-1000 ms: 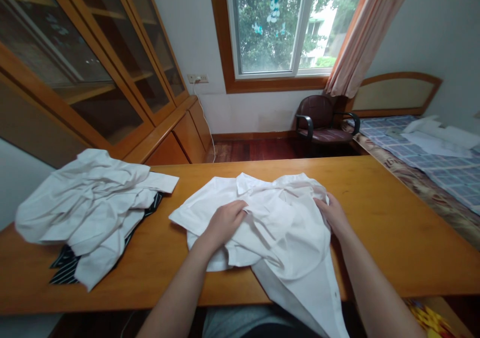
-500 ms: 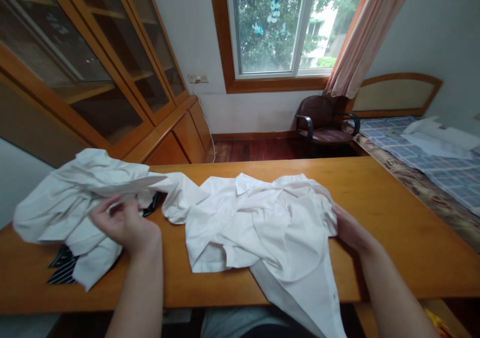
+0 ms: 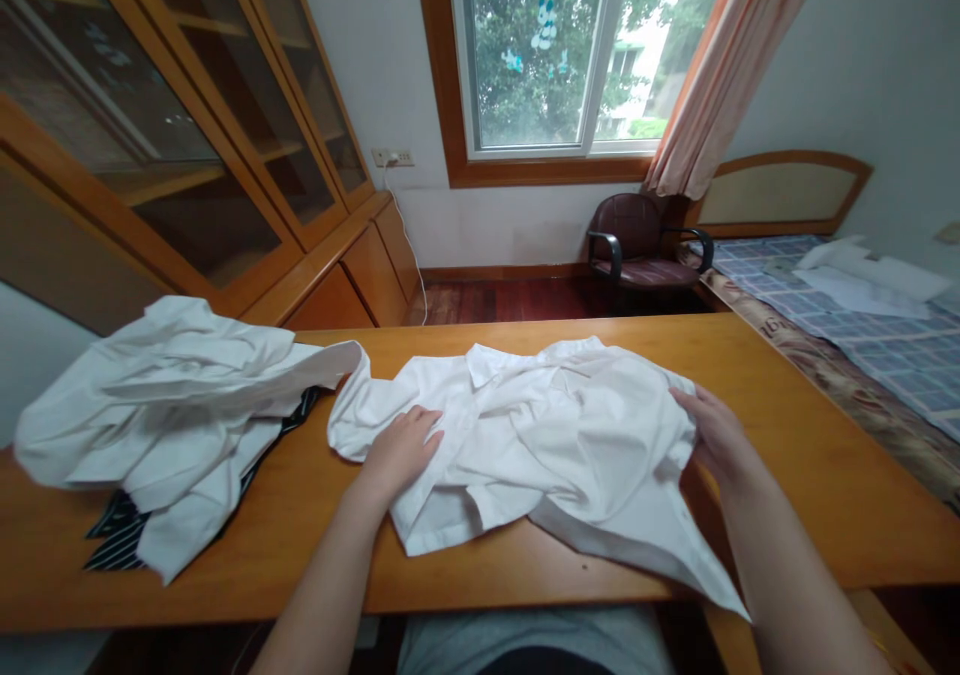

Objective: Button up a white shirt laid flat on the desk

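Note:
A crumpled white shirt lies across the middle of the wooden table, collar toward the far side. My left hand rests flat on the shirt's left part, fingers stretched toward the middle. On the shirt's right edge my right hand has its fingers curled over the cloth. The shirt's lower hem hangs past the table's near edge at the right.
A heap of white clothes over a striped dark cloth lies at the table's left. Beyond the table are a glass-door cabinet, a window, a dark armchair and a bed at the right.
My left hand came back from the heap at the left onto the shirt. The shirt's hem, which hung far over the near edge, now lies mostly up on the table.

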Tool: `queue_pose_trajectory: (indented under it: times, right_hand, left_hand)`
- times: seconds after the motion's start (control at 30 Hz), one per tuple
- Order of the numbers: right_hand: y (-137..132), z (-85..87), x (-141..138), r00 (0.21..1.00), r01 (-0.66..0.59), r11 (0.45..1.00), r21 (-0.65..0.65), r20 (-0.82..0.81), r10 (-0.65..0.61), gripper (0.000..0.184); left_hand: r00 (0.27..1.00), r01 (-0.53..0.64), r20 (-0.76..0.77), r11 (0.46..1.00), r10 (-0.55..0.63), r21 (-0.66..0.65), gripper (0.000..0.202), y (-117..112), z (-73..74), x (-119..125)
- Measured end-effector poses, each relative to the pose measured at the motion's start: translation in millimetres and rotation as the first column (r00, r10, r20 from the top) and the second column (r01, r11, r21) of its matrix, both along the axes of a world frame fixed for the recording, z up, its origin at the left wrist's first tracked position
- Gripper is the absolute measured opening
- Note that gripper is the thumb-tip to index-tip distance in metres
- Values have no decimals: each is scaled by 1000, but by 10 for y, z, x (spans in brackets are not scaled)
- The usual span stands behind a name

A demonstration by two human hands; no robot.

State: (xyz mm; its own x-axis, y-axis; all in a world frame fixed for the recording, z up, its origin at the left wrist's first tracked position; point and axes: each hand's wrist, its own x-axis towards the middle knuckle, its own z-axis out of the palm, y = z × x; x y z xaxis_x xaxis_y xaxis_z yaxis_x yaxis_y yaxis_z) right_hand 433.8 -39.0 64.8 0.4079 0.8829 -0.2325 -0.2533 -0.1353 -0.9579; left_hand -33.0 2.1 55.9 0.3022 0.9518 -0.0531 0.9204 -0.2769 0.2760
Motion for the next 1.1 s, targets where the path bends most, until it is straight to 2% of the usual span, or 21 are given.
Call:
queue_pose_trajectory:
  times: [0.07, 0.1, 0.13, 0.23, 0.27, 0.3, 0.37, 0.43, 0.47, 0.53, 0.6, 0.73, 0.8, 0.87, 0.9, 0.93, 1.0, 1.03, 1.07, 1.1]
  right_hand:
    - [159, 171, -41, 995, 98, 992, 76, 3, -99, 38]
    - [220, 278, -87, 994, 105, 988, 109, 4, -106, 38]
    - [261, 391, -155, 998, 61, 988, 141, 16, -64, 41]
    - [260, 699, -480, 977, -204, 956, 209, 111, 184, 59]
    - [224, 761, -622, 929, -358, 918, 173, 169, 330, 64]
    - [179, 793, -773, 845, -515, 849, 121, 240, 479, 67]
    - [81, 757, -1077, 582, -770, 637, -19, 386, 715, 65]
    - [-2, 620, -1344, 307, -894, 424, -142, 496, 812, 61]
    - [-35, 535, -1450, 228, -904, 381, -192, 538, 811, 58]
    - [-86, 389, -1597, 182, -881, 408, -240, 624, 760, 49]
    - [-129, 323, -1658, 189, -874, 429, -229, 653, 733, 45]
    - [-207, 446, -1599, 195, -899, 391, -196, 622, 759, 43]
    - [-211, 546, -1494, 206, -893, 404, -195, 622, 756, 40]
    - [-159, 594, -1325, 277, -856, 484, -181, 630, 725, 36]
    - [-110, 585, -1214, 344, -814, 557, -164, 637, 690, 34]
    - [-48, 551, -1088, 426, -744, 653, -138, 655, 624, 33]
    - [96, 415, -817, 534, -552, 830, -86, 728, 430, 32]
    - [164, 321, -688, 545, -456, 886, -78, 763, 348, 29]
    - [220, 219, -575, 529, -388, 916, -99, 790, 310, 30]
    - [260, 117, -484, 506, -352, 924, -149, 800, 322, 34]
  left_hand:
    - [999, -15, -46, 999, 13, -37, 40, -70, 6, 87]
    - [998, -29, -60, 998, 25, -56, 41, -97, 15, 127]
    - [997, -46, -67, 996, 41, -78, 41, -115, 28, 164]
    - [992, -122, -23, 987, 121, -107, 40, -113, 89, 256]
    - [990, -135, 30, 987, 138, -91, 39, -95, 117, 286]
    - [983, -139, 107, 988, 146, -73, 37, -73, 148, 318]
    - [933, -124, 327, 987, 152, -103, 35, -23, 206, 399]
    - [808, -67, 556, 967, 197, -245, 41, 18, 233, 504]
    - [732, -20, 638, 944, 238, -329, 47, 33, 228, 563]
    - [618, 86, 730, 897, 293, -433, 58, 52, 175, 682]
    - [574, 163, 770, 883, 278, -440, 67, 62, 82, 790]
    - [523, 220, 822, 896, 226, -386, 74, 59, -89, 953]
    - [508, 246, 838, 899, 199, -363, 73, 40, -124, 1009]
    - [495, 288, 851, 892, 173, -348, 71, 13, -130, 1046]
    - [479, 310, 862, 886, 170, -346, 68, -2, -128, 1057]
    - [452, 326, 874, 880, 175, -345, 65, -15, -126, 1061]
    - [392, 345, 898, 873, 200, -345, 60, -36, -126, 1053]
    - [362, 351, 908, 871, 213, -344, 57, -43, -130, 1043]
    - [333, 355, 915, 869, 225, -343, 55, -48, -137, 1030]
    - [310, 358, 921, 868, 236, -343, 54, -51, -146, 1017]
